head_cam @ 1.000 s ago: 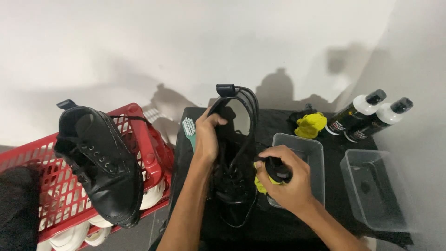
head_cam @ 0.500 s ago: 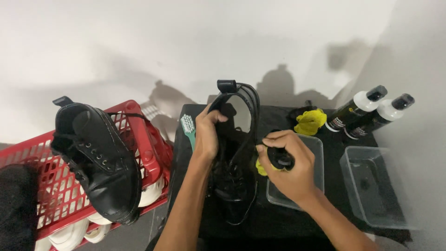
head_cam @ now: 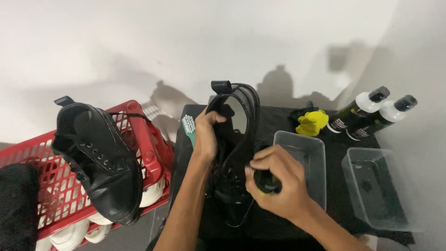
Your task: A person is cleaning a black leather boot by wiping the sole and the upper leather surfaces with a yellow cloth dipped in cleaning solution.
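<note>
A black lace-up boot (head_cam: 237,153) stands on the black table (head_cam: 278,121) in front of me. My left hand (head_cam: 206,135) grips the boot's upper at the collar. Pressed against the boot's right side, my right hand (head_cam: 276,186) is closed around a small black applicator (head_cam: 265,182) with a bit of yellow showing under it. A second black boot (head_cam: 100,158) rests on the rim of a red basket (head_cam: 148,144) at the left.
Two clear plastic tubs (head_cam: 309,158) (head_cam: 378,190) sit on the table's right half. A yellow cloth (head_cam: 312,122) and two dark bottles (head_cam: 355,114) with white necks lie at the back right. A green brush (head_cam: 189,128) lies at the table's left edge. White shoes (head_cam: 69,232) fill the basket.
My right hand has slid left from above the clear tub onto the boot's side. The left hand has kept its hold on the boot's collar.
</note>
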